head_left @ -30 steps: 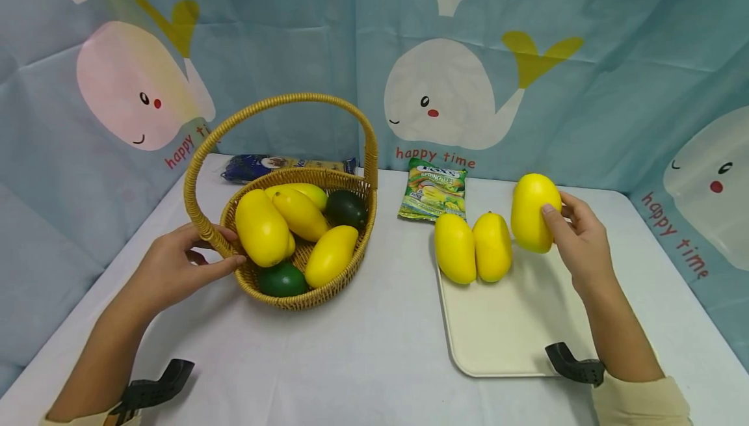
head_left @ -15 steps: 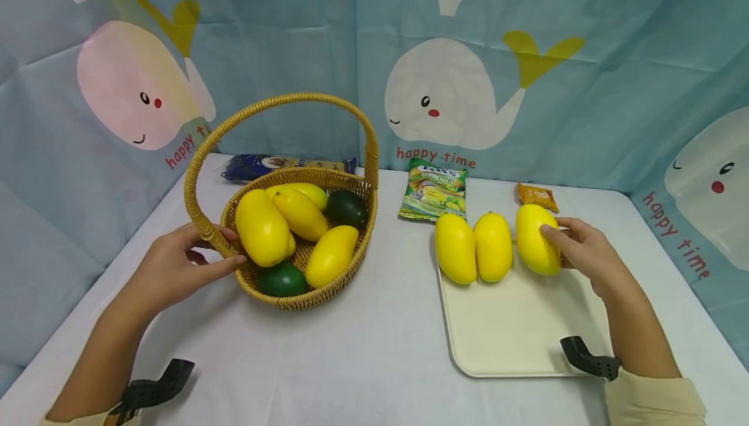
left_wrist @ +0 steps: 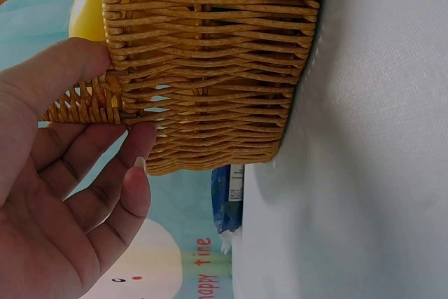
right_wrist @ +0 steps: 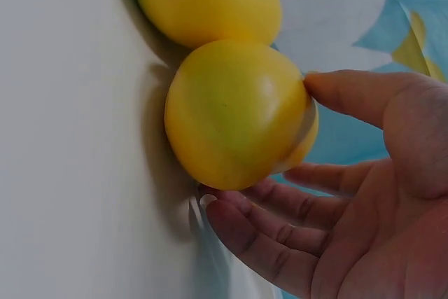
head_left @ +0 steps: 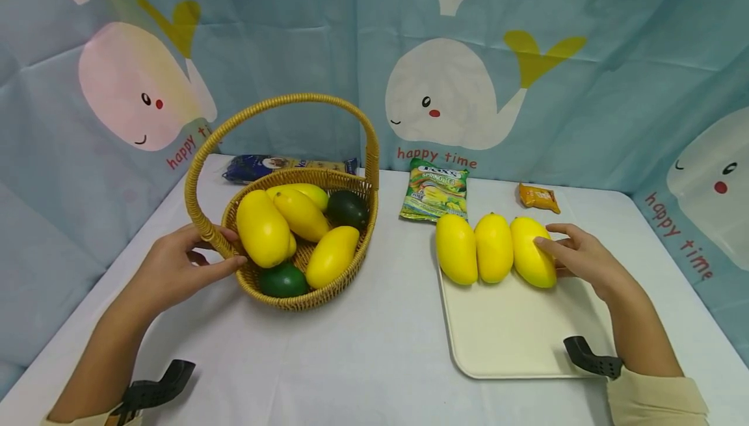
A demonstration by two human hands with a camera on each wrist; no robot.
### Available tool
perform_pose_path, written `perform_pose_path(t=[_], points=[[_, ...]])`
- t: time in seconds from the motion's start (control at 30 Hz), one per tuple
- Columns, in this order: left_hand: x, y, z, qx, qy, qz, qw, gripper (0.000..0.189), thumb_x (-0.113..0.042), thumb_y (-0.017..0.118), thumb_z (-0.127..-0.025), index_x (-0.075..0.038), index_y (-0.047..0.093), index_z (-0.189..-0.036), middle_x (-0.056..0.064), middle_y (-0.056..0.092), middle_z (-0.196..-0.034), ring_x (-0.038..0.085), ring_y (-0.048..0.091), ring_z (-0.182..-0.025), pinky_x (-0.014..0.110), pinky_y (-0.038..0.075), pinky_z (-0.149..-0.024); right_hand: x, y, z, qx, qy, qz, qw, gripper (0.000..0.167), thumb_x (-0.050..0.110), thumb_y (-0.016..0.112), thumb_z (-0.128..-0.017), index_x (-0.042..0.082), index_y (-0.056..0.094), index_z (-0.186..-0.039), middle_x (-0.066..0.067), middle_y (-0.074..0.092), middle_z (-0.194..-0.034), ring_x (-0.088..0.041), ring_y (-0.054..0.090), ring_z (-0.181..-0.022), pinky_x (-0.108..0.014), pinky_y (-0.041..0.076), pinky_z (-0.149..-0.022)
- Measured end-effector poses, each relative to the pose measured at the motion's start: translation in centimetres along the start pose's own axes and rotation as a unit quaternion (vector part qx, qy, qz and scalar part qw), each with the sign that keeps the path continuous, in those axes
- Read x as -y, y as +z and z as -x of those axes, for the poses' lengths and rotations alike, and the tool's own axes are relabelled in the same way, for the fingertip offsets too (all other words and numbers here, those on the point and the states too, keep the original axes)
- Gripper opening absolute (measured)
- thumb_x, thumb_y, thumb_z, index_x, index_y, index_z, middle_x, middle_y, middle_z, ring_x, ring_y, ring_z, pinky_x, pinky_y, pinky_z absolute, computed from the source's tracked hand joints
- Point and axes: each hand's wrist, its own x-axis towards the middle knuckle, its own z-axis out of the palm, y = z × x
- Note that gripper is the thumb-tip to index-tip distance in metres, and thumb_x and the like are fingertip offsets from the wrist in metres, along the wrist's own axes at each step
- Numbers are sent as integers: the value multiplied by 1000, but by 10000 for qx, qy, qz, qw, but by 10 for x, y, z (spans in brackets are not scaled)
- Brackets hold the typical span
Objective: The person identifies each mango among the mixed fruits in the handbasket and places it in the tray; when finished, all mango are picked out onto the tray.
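At the left, the left hand (head_left: 175,266) pinches the rim of a wicker basket (head_left: 301,304) by the foot of its tall arched handle, thumb on the near side and fingers bent against the weave. A black wrist mount (head_left: 155,384) sits on that forearm.

The basket stands on a white-covered table (head_left: 363,348) and holds yellow mangoes and two avocados. A large mango (head_left: 261,227) lies on the left, partly covering another; one mango (head_left: 301,214) slants across the middle, a greener-tinged mango (head_left: 313,193) lies at the far side, and one more (head_left: 333,257) rests near right. One avocado (head_left: 283,280) sits at the near left, the darker one (head_left: 348,209) at the far right. Behind the basket lies a blue plastic packet (head_left: 251,169), partly hidden.

Right of the basket, well apart, a green Fox's Spring Tea bag (head_left: 433,190) lies just beyond a cream tray (head_left: 515,335). Along the tray's far end are three mangoes in a row: the left mango (head_left: 456,249), the middle mango (head_left: 494,247) and the right mango (head_left: 529,250), whose near end slants rightward. The right hand (head_left: 585,260) holds that last one, thumb on top and fingers curled around its right side. Farther back lies a small orange wrapped snack (head_left: 539,198).
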Motion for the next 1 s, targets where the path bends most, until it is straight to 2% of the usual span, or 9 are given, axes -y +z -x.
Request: perform_pose_path(t=[0.3, 0.57, 0.73, 1.0], points=[[-1, 1, 0, 63, -19, -2, 10000, 44, -35, 82, -85, -8, 69, -117, 11, 69, -107, 33, 59, -100, 17, 50, -70, -3, -2, 2, 69, -43, 154, 9998, 88, 54, 49, -102, -9, 16, -154, -40, 36, -143, -41, 58, -111, -45, 56, -88], [0, 0, 0, -14, 33, -47, 10000, 43, -34, 83, -84, -8, 69, -116, 11, 69, -106, 32, 58, -98, 17, 50, -69, -3, -1, 0, -155, -186, 273, 9993, 85, 52, 52, -101, -9, 21, -152, -37, 41, -137, -41, 57, -109, -43, 57, -85], [0, -1, -1, -5, 10, -84, 10000, 44, -35, 83, -84, -8, 70, -116, 11, 69, -106, 32, 59, -97, 17, 50, -69, 1, 4, -2, -264, -197, 150, 9993, 85, 53, 51, -101, -7, 22, -153, -37, 36, -141, -45, 53, -114, -47, 55, -89], [0, -1, -1, 20, -42, -107, 9999, 45, -36, 83, -84, -8, 70, -116, 12, 69, -106, 32, 59, -97, 18, 50, -69, 3, 8, -3, -141, -173, -43, 9997, 83, 50, 49, -103, -7, 19, -154, -36, 30, -144, -45, 50, -118, -49, 52, -94]])
